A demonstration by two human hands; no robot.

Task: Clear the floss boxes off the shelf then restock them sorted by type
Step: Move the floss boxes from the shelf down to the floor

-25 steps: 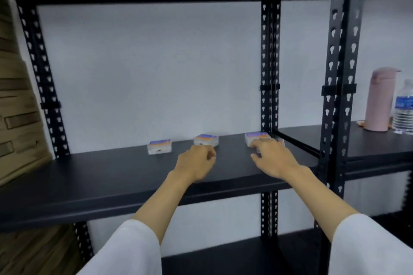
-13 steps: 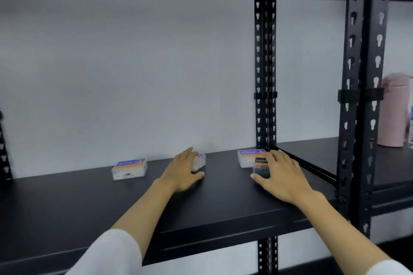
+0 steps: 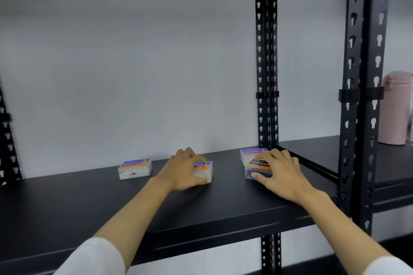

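Several small clear floss boxes lie on the black shelf (image 3: 89,203). A blue-and-orange "Round" box (image 3: 134,168) sits alone at the left. My left hand (image 3: 182,172) grips a second blue-and-orange box (image 3: 204,168), fingers over its top and thumb at its front. My right hand (image 3: 279,174) grips a black-labelled "Charcoal" box (image 3: 257,168), thumb against its front edge and fingers curled over its top. Right behind that one lies a blue "Smooth" box (image 3: 251,153), touching it.
Black slotted uprights stand at the back (image 3: 267,73) and at the front right (image 3: 366,96). A pink flask (image 3: 395,109) stands on the neighbouring shelf to the right. A white wall closes the back, and another shelf board hangs overhead.
Both hands went from resting near the boxes to closing on them: the left fingers now wrap the middle box and the right thumb hooks the Charcoal box's front. The camera has moved closer.
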